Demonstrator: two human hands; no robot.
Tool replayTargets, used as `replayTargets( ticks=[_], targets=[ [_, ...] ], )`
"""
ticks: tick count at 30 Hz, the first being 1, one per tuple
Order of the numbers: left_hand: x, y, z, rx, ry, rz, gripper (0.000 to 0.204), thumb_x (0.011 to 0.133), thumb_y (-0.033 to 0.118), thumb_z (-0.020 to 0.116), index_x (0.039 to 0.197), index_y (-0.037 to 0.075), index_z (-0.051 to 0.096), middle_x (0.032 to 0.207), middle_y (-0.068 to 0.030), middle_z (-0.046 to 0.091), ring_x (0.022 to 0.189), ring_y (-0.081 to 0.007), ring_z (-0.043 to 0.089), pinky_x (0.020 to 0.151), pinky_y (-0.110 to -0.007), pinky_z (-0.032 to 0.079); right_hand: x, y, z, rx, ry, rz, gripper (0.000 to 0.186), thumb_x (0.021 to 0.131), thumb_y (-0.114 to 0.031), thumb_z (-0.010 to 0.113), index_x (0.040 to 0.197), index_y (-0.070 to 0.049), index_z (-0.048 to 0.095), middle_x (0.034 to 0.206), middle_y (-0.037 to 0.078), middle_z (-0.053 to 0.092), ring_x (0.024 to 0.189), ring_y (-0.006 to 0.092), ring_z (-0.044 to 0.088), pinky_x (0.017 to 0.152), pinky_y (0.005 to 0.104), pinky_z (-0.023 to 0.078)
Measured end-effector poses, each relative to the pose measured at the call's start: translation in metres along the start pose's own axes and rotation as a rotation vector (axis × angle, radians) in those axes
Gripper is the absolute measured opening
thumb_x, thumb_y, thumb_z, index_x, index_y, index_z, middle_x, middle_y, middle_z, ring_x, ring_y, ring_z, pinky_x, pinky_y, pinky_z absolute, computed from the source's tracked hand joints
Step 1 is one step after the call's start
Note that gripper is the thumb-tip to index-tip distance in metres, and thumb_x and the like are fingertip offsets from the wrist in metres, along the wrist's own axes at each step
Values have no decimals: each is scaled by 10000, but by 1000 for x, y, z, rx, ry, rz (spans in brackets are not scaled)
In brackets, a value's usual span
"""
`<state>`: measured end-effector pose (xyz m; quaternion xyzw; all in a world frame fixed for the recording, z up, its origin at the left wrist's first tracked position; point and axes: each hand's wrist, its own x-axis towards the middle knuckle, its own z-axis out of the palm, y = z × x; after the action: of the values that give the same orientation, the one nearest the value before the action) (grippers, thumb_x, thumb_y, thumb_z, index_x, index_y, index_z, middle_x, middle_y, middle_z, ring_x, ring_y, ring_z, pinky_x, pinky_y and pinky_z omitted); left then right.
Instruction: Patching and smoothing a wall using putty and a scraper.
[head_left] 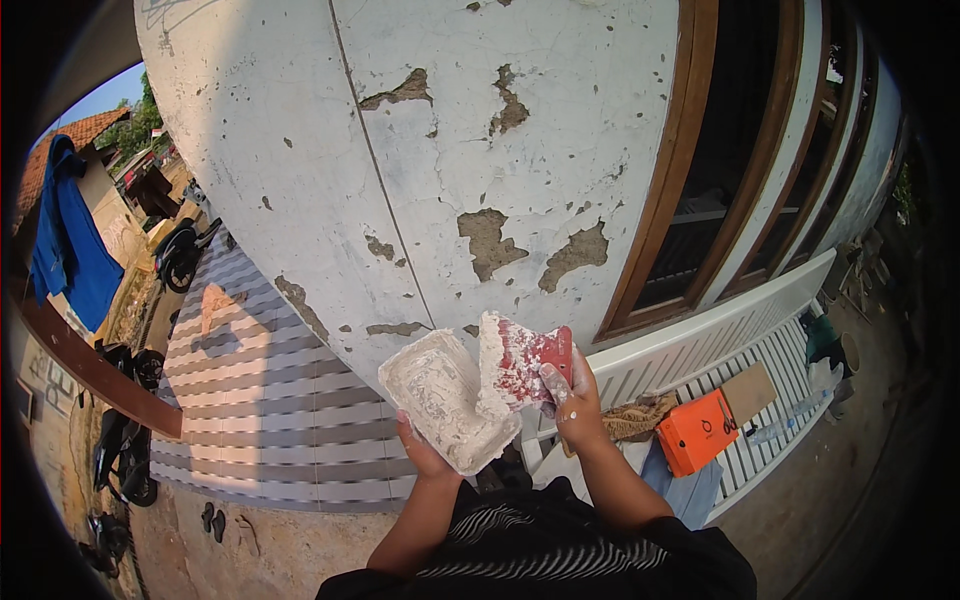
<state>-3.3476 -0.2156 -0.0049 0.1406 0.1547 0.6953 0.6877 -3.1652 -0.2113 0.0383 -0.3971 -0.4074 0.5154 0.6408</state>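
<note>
My left hand (424,447) grips a shallow rectangular tub (432,385) from its lower left side. Pale, wet-looking filler coats its inside and rim. In my right hand (577,402) is a red plastic putty spreader (535,355), its wide blade crusted with the same white paste. The blade's lower corner meets or overlaps the tub's right edge; whether they touch I cannot tell. White smears cover my right thumb and fingers. Just beyond stands a white wall (560,90) with flaking paint and bare grey patches (490,245).
Right of me stands a white slatted bench (745,440) holding an orange box (697,432), a cardboard piece (750,392) and cloth. Brown-framed windows (665,170) line the wall. Tiled floor (290,420) spreads left, with sandals (213,521), motorbikes (125,430) and a hanging blue garment (75,240) farther off.
</note>
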Motion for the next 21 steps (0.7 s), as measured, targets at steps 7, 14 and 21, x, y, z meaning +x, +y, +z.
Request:
replayTargets(
  ticks=[7, 14, 21],
  targets=[
    [-11, -1, 7, 77, -79, 32, 768, 874, 567, 402, 1459, 104, 220, 1454, -154, 328, 1308, -369, 372, 1065, -533, 336, -5, 16, 3, 182, 25, 184, 386, 947, -84, 531, 1302, 21, 422, 1116, 75, 592, 961, 123, 586, 834, 259, 485],
    [-18, -9, 1, 87, -128, -83, 810, 845, 575, 442, 1461, 98, 219, 1454, -166, 325, 1309, -373, 370, 1060, -536, 342, -9, 24, -4, 171, 96, 92, 403, 938, -55, 523, 1316, 33, 416, 1147, 98, 587, 1008, 149, 582, 886, 285, 470],
    [-26, -19, -11, 110, -139, -130, 823, 829, 575, 481, 1451, 93, 242, 1435, -171, 354, 1280, -369, 407, 1028, -542, 381, 5, 13, -8, -16, 229, -19, 205, 957, -110, 526, 1151, -46, 522, 820, -45, 568, 594, 8, 420, 466, 182, 318]
  ],
)
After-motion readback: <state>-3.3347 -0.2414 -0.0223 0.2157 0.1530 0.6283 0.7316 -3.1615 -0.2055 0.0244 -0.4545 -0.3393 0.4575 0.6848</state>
